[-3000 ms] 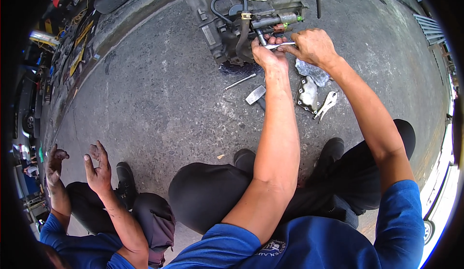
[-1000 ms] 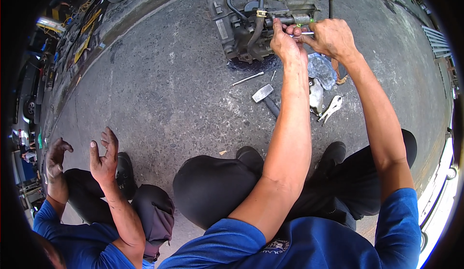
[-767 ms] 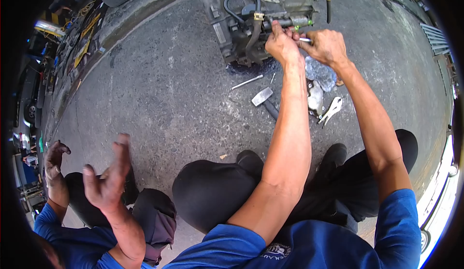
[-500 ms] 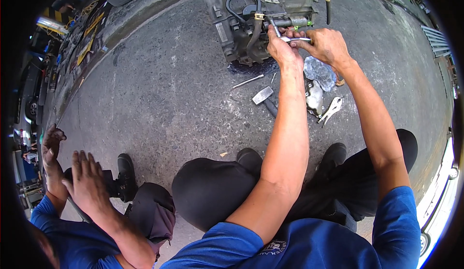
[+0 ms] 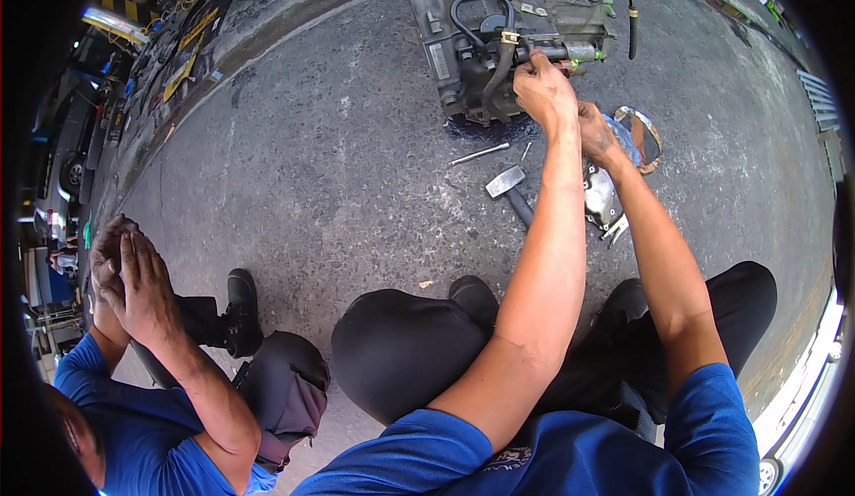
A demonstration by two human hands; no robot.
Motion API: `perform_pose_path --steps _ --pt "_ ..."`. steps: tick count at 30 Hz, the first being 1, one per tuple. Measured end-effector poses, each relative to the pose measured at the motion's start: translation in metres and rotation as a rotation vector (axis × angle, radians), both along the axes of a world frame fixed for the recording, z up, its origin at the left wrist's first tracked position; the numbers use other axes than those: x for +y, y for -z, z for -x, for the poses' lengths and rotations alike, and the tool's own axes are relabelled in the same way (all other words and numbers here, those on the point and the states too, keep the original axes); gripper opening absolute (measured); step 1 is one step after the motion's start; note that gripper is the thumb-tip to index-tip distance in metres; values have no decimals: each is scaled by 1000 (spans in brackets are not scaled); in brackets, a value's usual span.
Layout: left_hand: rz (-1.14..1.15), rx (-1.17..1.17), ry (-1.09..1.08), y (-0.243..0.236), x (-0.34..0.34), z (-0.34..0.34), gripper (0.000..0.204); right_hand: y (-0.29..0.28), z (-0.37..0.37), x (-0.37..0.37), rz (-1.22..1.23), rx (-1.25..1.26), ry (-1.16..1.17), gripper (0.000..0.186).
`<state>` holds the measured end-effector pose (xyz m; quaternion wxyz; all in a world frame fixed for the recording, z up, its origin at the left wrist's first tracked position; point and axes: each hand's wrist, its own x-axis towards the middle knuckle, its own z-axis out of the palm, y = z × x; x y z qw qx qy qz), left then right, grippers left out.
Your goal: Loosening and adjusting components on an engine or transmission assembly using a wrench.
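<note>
From mid-view, a pair of pliers [image 5: 614,231] lies at three o'clock on the floor [image 5: 294,166], with a hammer [image 5: 506,181] at two. Farther off, also toward two, the right hand [image 5: 595,131] looks curled; its fingertips are out of sight, so I cannot tell what it grips. The left hand [image 5: 545,93] bends closed at the machine's near side, its hold hidden. Working well here likely takes a braced left hand, even pressure and knuckles clear of edges. The machine [image 5: 490,26], at one o'clock, looks dark and grimy, with a looped black hose [image 5: 460,15].
</note>
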<state>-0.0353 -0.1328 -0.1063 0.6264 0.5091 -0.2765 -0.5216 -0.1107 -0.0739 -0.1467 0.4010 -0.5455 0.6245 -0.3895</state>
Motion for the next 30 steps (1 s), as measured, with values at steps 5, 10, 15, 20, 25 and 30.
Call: perform_pose_path --steps 5,10,15,20,25,30 --pt "-175 560 144 -6 8 1 40 -38 19 1 -76 638 92 47" --pt "-267 1153 289 -10 15 1 43 -136 -3 -3 210 1458 -46 48" --pt "-137 1253 240 -7 5 2 40 -140 -3 -14 387 1593 -140 48" --pt "-108 1107 222 -10 9 3 38 -132 5 -6 172 1408 -87 51" --pt "-106 1081 221 -9 9 1 37 -125 8 -7 230 1425 -107 50" --pt "-91 955 198 -16 6 8 38 -117 18 -12 247 1359 -45 49"
